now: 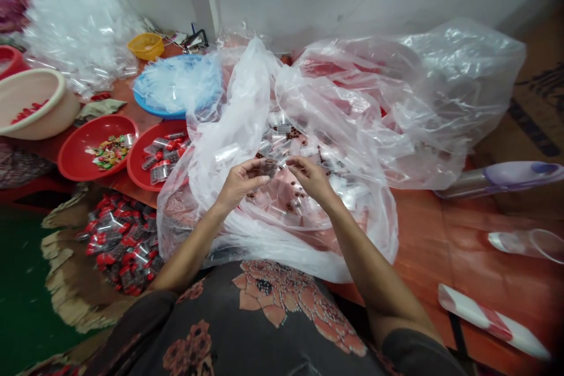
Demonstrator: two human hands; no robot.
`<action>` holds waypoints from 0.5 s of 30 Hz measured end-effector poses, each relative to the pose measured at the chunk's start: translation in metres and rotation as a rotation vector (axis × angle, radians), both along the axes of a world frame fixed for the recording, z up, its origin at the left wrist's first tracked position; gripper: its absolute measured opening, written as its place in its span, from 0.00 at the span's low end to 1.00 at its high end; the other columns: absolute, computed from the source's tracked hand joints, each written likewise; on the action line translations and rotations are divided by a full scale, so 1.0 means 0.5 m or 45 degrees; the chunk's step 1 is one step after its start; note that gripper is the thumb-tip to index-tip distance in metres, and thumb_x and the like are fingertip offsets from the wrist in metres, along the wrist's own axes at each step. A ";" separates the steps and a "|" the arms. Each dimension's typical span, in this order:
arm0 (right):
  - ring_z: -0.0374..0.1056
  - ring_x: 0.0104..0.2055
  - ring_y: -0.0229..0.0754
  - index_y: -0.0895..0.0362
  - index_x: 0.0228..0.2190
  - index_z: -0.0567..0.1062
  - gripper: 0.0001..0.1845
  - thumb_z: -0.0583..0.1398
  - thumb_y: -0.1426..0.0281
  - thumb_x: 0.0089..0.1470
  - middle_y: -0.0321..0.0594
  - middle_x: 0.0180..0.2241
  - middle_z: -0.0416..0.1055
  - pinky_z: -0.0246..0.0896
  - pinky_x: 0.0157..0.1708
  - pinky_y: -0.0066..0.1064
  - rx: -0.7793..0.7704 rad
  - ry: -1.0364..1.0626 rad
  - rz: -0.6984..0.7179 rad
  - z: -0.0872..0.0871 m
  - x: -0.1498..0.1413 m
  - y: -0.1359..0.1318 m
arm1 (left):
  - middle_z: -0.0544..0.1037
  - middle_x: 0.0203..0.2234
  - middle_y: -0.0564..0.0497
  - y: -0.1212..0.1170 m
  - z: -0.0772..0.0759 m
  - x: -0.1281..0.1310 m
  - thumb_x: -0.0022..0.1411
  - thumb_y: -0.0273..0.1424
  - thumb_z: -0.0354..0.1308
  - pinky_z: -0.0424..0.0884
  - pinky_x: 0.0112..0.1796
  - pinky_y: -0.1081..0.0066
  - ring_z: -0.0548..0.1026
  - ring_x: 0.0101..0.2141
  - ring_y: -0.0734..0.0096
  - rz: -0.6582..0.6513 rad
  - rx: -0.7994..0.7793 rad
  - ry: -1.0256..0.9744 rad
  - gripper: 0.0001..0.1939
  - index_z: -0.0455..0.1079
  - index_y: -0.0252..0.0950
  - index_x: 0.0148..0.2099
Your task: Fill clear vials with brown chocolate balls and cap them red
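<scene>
One small clear cylindrical plastic jar (268,168) is held just above the middle of a wide-open translucent plastic bag (282,247). The person's left hand (240,182) is clamped on it, thumb below and fingers above. The right hand (311,177) is at the jar's right end, thumb and forefinger close together; blur hides whether they pinch anything.

Below the hands, inside the bag, lie loose clear plastic containers (278,140) and small round brown pieces (291,207). The bag rests on an orange-red table (423,229).

Left of the bag stand a round red plastic bowl (134,167) of red-lidded clear jars and, beside it, another red plastic bowl (70,158) with small multicoloured pieces (110,153). Behind them, a round blue plastic tray (158,110) bears a heap of translucent pieces (180,85). Lower left, a torn brown cardboard box (61,282) is full of red-lidded clear jars (127,241).

On the right lie a purple-handled scoop (520,179), a clear cup (529,244) and a white-and-red wrapper (493,320).
</scene>
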State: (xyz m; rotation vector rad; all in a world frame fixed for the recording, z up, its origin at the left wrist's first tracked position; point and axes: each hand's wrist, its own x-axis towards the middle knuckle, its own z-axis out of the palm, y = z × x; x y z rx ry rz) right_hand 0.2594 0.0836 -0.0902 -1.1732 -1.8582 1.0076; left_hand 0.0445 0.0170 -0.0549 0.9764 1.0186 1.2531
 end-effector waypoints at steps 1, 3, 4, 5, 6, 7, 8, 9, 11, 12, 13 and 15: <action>0.72 0.41 0.46 0.53 0.41 0.78 0.12 0.58 0.64 0.57 0.42 0.41 0.77 0.69 0.42 0.41 0.040 -0.039 0.008 -0.005 -0.006 0.009 | 0.82 0.43 0.46 0.002 0.000 -0.003 0.48 0.31 0.73 0.75 0.47 0.66 0.80 0.42 0.65 0.011 0.006 -0.006 0.24 0.78 0.34 0.49; 0.72 0.45 0.47 0.53 0.42 0.78 0.13 0.57 0.67 0.57 0.43 0.43 0.77 0.67 0.47 0.43 0.113 -0.117 0.042 -0.014 -0.017 0.027 | 0.82 0.42 0.46 0.003 0.002 -0.009 0.48 0.31 0.74 0.74 0.48 0.66 0.80 0.42 0.65 0.025 0.011 -0.012 0.23 0.77 0.34 0.48; 0.72 0.46 0.47 0.53 0.43 0.78 0.14 0.57 0.69 0.57 0.43 0.44 0.77 0.67 0.49 0.44 0.142 -0.153 0.062 -0.019 -0.023 0.036 | 0.82 0.42 0.46 0.003 0.003 -0.012 0.47 0.31 0.74 0.74 0.48 0.66 0.79 0.42 0.65 0.038 0.016 -0.007 0.23 0.77 0.34 0.47; 0.72 0.47 0.48 0.53 0.44 0.78 0.15 0.56 0.70 0.57 0.44 0.45 0.77 0.66 0.50 0.44 0.164 -0.189 0.078 -0.024 -0.028 0.045 | 0.82 0.42 0.47 0.002 0.003 -0.015 0.47 0.31 0.74 0.74 0.48 0.66 0.79 0.42 0.65 0.058 0.025 0.005 0.23 0.77 0.34 0.47; 0.71 0.49 0.48 0.53 0.46 0.78 0.16 0.56 0.72 0.57 0.45 0.46 0.76 0.65 0.51 0.44 0.178 -0.225 0.088 -0.029 -0.034 0.054 | 0.82 0.42 0.47 0.001 0.004 -0.019 0.47 0.31 0.74 0.74 0.48 0.66 0.79 0.42 0.65 0.081 0.040 0.021 0.23 0.77 0.35 0.47; 0.71 0.50 0.49 0.54 0.47 0.77 0.17 0.55 0.73 0.57 0.45 0.47 0.76 0.65 0.52 0.44 0.184 -0.262 0.092 -0.033 -0.040 0.063 | 0.82 0.43 0.47 0.000 0.003 -0.023 0.47 0.31 0.74 0.74 0.48 0.66 0.79 0.43 0.65 0.106 0.057 0.035 0.23 0.77 0.35 0.47; 0.70 0.51 0.49 0.54 0.48 0.77 0.18 0.55 0.74 0.58 0.46 0.48 0.75 0.64 0.52 0.44 0.183 -0.303 0.094 -0.037 -0.048 0.072 | 0.82 0.43 0.47 -0.002 0.002 -0.027 0.48 0.31 0.74 0.74 0.48 0.66 0.79 0.43 0.65 0.132 0.075 0.043 0.23 0.77 0.35 0.47; 0.70 0.51 0.49 0.55 0.48 0.77 0.19 0.54 0.75 0.58 0.47 0.49 0.75 0.64 0.53 0.43 0.183 -0.350 0.098 -0.041 -0.057 0.080 | 0.82 0.43 0.47 -0.002 0.000 -0.031 0.48 0.30 0.74 0.74 0.49 0.66 0.79 0.43 0.66 0.158 0.090 0.048 0.22 0.77 0.35 0.47; 0.69 0.51 0.49 0.58 0.48 0.78 0.19 0.53 0.76 0.59 0.49 0.48 0.76 0.63 0.53 0.42 0.206 -0.448 0.111 -0.044 -0.081 0.096 | 0.82 0.44 0.47 -0.003 -0.003 -0.037 0.49 0.29 0.73 0.73 0.50 0.66 0.79 0.44 0.66 0.190 0.097 0.052 0.22 0.77 0.35 0.47; 0.69 0.50 0.49 0.59 0.47 0.79 0.19 0.53 0.76 0.59 0.49 0.47 0.76 0.62 0.53 0.41 0.234 -0.498 0.131 -0.045 -0.095 0.104 | 0.82 0.43 0.47 -0.002 -0.004 -0.039 0.49 0.29 0.73 0.73 0.51 0.66 0.79 0.44 0.66 0.203 0.088 0.044 0.22 0.77 0.35 0.47; 0.69 0.50 0.49 0.59 0.46 0.79 0.18 0.52 0.76 0.60 0.50 0.46 0.76 0.61 0.53 0.41 0.277 -0.546 0.156 -0.045 -0.111 0.110 | 0.82 0.43 0.48 -0.002 -0.004 -0.040 0.49 0.29 0.73 0.73 0.50 0.66 0.79 0.44 0.66 0.212 0.074 0.033 0.22 0.77 0.36 0.47; 0.67 0.50 0.50 0.60 0.44 0.80 0.17 0.52 0.74 0.62 0.51 0.46 0.76 0.59 0.54 0.41 0.386 -0.640 0.219 -0.044 -0.145 0.121 | 0.82 0.44 0.48 -0.002 -0.001 -0.039 0.48 0.29 0.73 0.74 0.50 0.66 0.79 0.44 0.66 0.212 0.035 0.011 0.22 0.77 0.36 0.48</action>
